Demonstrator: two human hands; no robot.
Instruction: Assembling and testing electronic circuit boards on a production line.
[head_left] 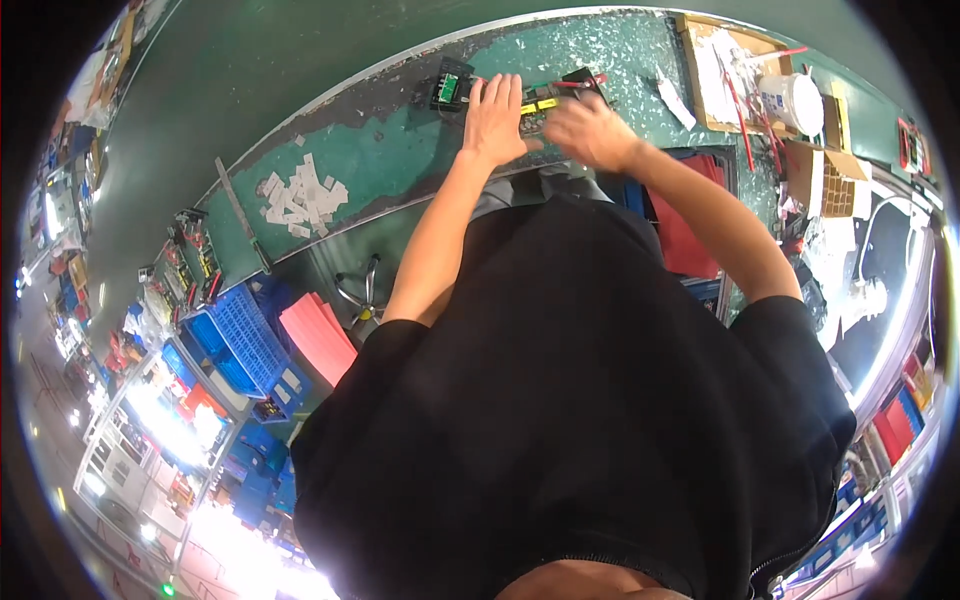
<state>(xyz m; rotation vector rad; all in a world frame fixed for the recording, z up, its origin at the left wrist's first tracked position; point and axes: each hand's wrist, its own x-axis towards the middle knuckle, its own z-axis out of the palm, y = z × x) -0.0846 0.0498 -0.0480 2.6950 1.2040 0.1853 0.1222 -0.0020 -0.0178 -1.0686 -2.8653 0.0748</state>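
Note:
On the green worktable [390,160] in front of me lies a long black electronic assembly. A green circuit board [448,87] shows at its left end, a yellow strip [540,105] along its middle, and red wires [592,80] at its right end. Across its left part rests my left hand [493,120], fingers stretched out flat and thumb apart, covering what is beneath. My right hand [592,132] is over the near right side of the assembly; its fingers are smeared by motion, and whether they hold anything is hidden.
White paper pieces [305,197] are piled left of the assembly, near a metal ruler-like strip [240,210]. At the far right stand a cardboard tray [690,60] and a white bucket [795,103]. Blue crates [245,335] and pink sheets [318,335] sit at lower left.

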